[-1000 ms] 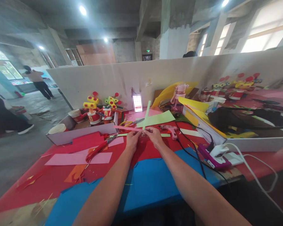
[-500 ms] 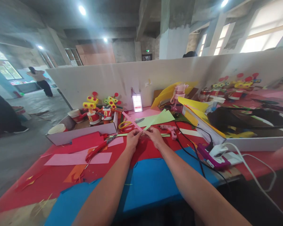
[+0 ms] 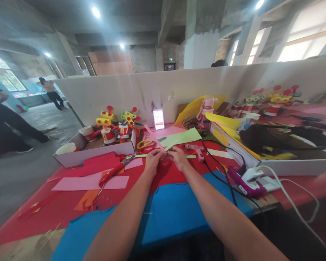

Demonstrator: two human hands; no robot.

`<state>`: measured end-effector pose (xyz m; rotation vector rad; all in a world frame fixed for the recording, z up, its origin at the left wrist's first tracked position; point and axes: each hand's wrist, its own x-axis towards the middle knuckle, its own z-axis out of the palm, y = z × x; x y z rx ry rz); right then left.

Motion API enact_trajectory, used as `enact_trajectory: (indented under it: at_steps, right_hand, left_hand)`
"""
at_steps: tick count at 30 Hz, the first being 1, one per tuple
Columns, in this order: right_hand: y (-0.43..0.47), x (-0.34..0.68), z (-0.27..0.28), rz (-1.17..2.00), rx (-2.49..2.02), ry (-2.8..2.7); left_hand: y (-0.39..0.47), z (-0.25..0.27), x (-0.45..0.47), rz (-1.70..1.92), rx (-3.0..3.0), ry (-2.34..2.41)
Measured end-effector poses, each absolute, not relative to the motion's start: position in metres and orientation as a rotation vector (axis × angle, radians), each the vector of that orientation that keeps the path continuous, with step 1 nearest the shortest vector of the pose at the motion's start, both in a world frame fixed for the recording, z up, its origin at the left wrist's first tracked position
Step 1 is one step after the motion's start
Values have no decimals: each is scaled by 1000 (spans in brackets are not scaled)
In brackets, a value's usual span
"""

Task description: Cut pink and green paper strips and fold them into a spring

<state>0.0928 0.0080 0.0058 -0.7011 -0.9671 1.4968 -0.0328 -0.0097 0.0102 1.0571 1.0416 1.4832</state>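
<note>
Both hands meet over the red table covering. My left hand (image 3: 153, 161) pinches the lower end of a pink paper strip (image 3: 154, 137), which points up and to the left. My right hand (image 3: 178, 158) is closed at the lower end of a light green paper strip (image 3: 171, 144), slanting up to the right. The two strips come together in a V at my fingertips; whether they are joined there is hidden. Behind them lie a light green sheet (image 3: 188, 136) and yellow-handled scissors (image 3: 144, 144). A pink glue gun (image 3: 197, 150) rests right of my right hand.
Red-handled scissors (image 3: 110, 175) lie on pink paper (image 3: 91, 183) at left. A box (image 3: 97, 155) holds paper-cup figures (image 3: 108, 134). Blue paper (image 3: 176, 212) lies under my forearms. A purple power strip (image 3: 246, 183) with cables sits right. A person (image 3: 11, 119) walks at far left.
The pink strip has swung slightly more upright, and the green strip has tipped to the right against the green sheet. My hands barely moved. The person at far left has stepped further into view.
</note>
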Motion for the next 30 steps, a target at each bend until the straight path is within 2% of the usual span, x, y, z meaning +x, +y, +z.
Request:
enact_trajectory:
  at_steps: [20,30]
  right_hand:
    - [5,99,7,1680,-676,-875]
    - [5,99,7,1620,-720,-974]
  left_hand:
    - [-14,14,-30,1484,1038,1039]
    - [-16,16,-30,1488,1052,1062]
